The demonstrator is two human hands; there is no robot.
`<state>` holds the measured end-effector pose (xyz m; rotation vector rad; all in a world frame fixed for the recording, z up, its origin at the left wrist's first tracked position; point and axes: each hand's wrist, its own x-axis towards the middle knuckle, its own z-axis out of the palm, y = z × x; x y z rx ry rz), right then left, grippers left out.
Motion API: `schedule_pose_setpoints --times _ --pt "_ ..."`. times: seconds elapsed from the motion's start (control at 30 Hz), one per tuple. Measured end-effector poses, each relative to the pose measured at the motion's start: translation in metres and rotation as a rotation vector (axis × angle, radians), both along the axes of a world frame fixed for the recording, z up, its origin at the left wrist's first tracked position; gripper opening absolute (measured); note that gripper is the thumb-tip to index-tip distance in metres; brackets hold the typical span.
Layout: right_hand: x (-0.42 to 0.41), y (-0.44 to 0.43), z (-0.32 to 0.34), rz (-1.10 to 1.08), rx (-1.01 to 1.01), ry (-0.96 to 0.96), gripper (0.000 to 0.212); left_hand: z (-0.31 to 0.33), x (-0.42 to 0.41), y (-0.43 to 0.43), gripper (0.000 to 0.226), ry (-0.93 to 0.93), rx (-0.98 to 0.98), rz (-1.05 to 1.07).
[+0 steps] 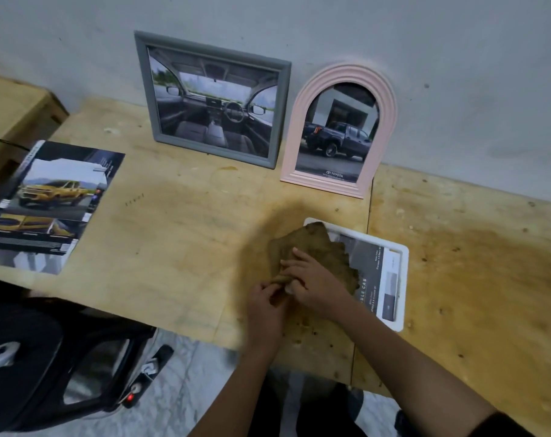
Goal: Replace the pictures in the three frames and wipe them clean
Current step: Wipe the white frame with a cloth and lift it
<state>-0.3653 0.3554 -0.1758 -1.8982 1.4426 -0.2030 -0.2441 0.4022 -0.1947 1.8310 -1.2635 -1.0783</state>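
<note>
both hands' grip [287, 287] bunches brown cloth [312, 247] on white frame [402, 279], plywood table [179, 241], grey wall [457, 58].

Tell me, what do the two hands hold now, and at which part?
Both hands, the left hand and the right hand, grip a brown cloth at its near, bunched edge. The cloth lies over the white frame, flat on the table.

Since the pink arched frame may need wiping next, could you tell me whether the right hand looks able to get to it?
Probably yes: the right hand is on the cloth, and only bare table lies between it and the pink frame.
</note>
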Motion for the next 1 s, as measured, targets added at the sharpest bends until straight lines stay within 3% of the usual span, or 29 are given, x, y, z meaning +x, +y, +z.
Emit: schedule_pose_setpoints --times 0.1,0.27,0.3,0.37,0.43,0.57,0.73,1.0 --pt "0.005 0.011 0.010 -0.141 0.046 -0.138 0.032 0.001 0.001 0.005 0.016 -0.051 0.009 -0.023" --pt "0.012 0.018 0.013 -0.493 -0.165 -0.103 0.032 0.004 0.051 0.005 0.034 -0.044 0.074 -0.613" --pt "0.013 0.020 0.011 -0.536 -0.154 -0.062 0.042 0.008 0.063 0.000 0.028 -0.054 0.065 -0.611" --pt "0.019 0.023 0.006 -0.520 -0.080 0.076 0.062 0.016 0.073 -0.019 0.004 -0.033 0.011 -0.394" --pt "0.029 0.024 0.003 -0.494 -0.055 0.214 0.070 0.024 0.061 -0.047 0.008 -0.057 -0.014 -0.241" --pt "0.049 0.026 -0.008 -0.550 -0.121 0.325 0.065 0.026 0.010 -0.104 0.034 -0.098 0.167 -0.327" --pt "0.056 0.037 -0.019 -0.561 -0.236 0.356 0.048 0.024 -0.020 -0.124 0.028 -0.191 0.138 -0.375" --pt "0.040 0.076 -0.028 -0.401 -0.396 0.295 0.044 0.010 -0.032 -0.122 0.025 -0.240 0.108 -0.317"
